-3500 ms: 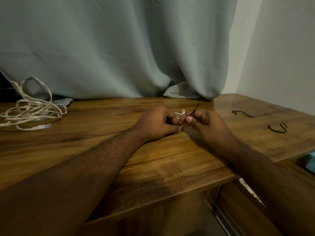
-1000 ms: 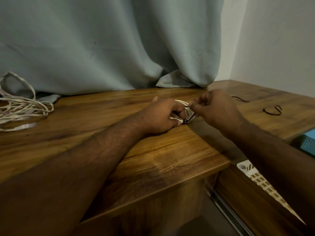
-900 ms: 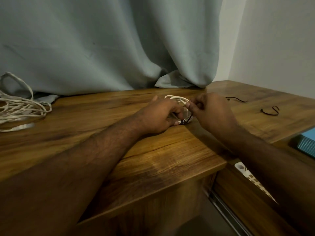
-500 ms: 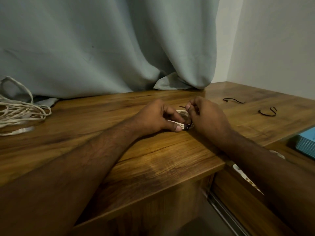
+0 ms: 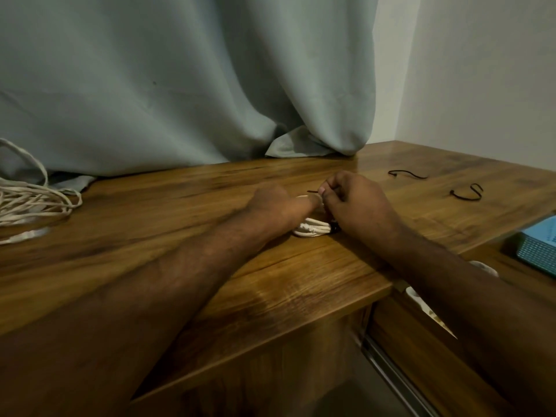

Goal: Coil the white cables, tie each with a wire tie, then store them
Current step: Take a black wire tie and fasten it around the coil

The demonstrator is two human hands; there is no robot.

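Centre of frame: left hand holds down the coiled white cable on the table; right hand pinches the black wire tie.

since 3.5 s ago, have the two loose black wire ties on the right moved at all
No. Both loose ties lie in the same spots on the table, right of the curtain's fold; only the camera shifted.

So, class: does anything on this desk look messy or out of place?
Yes: a loose white cable sprawls uncoiled at the desk's far left, and two spare wire ties lie scattered at the right. Nothing looks damaged.
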